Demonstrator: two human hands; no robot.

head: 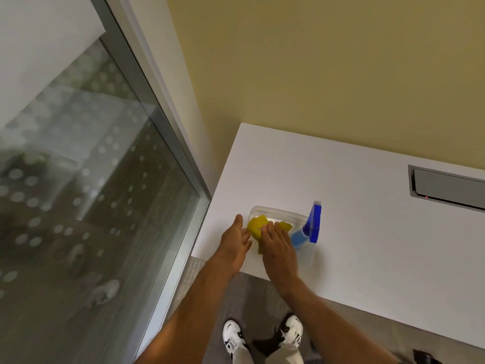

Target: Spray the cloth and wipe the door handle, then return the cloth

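Observation:
A yellow cloth [256, 225] lies bunched in a clear plastic tub [278, 213] near the white table's left front corner. My right hand [278, 249] lies flat over the cloth, fingers spread and touching it. Just left of the tub, my left hand [235, 243] hovers with fingers apart and holds nothing. A spray bottle [311, 228] with blue liquid and a blue trigger head lies in the tub's right side. No door handle is in view.
The white table [367, 232] stands against a yellow wall, with a grey cable hatch [446, 189] at its right. A glass panel with a metal frame [168, 143] runs along the left. My shoes [262, 337] are on grey carpet below.

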